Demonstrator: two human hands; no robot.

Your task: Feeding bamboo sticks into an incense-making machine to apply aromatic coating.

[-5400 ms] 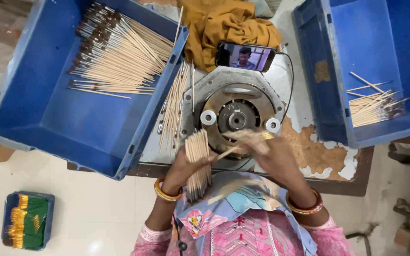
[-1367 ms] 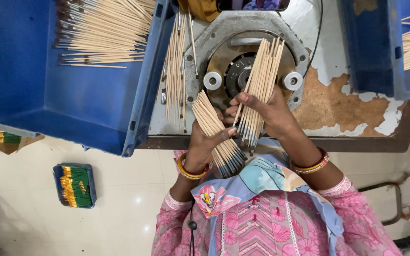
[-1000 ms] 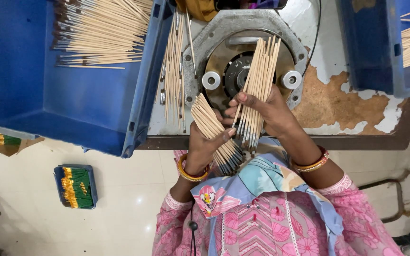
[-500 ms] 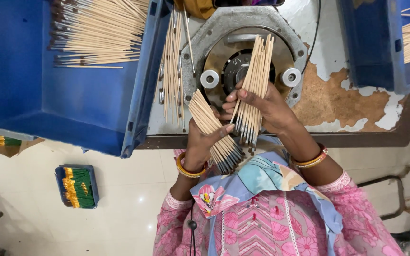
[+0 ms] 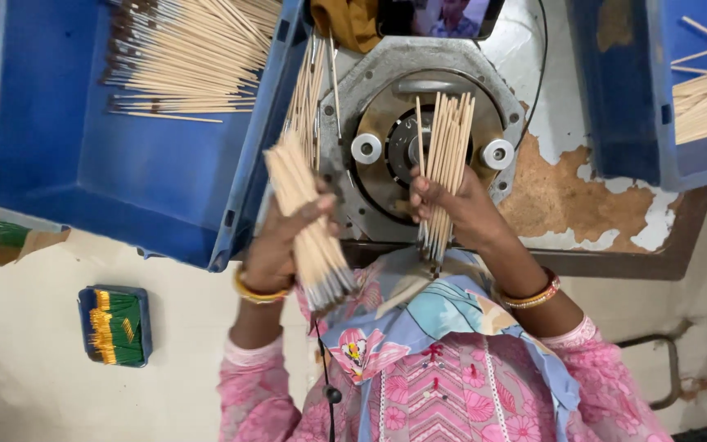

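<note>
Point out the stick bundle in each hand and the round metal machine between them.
Left-hand stick bundle (image 5: 304,214), head view: the middle of the bundle, above the gripping fingers.
Right-hand stick bundle (image 5: 445,143), head view: the fanned upper half.
Round metal machine (image 5: 370,82), head view: the bare grey housing, upper left.

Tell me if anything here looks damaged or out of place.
Yes. The tabletop beside the round metal machine has lost its white coating, leaving a bare brown patch with ragged edges. Loose sticks also lie wedged between the left blue crate and the machine, outside the crate.
</note>
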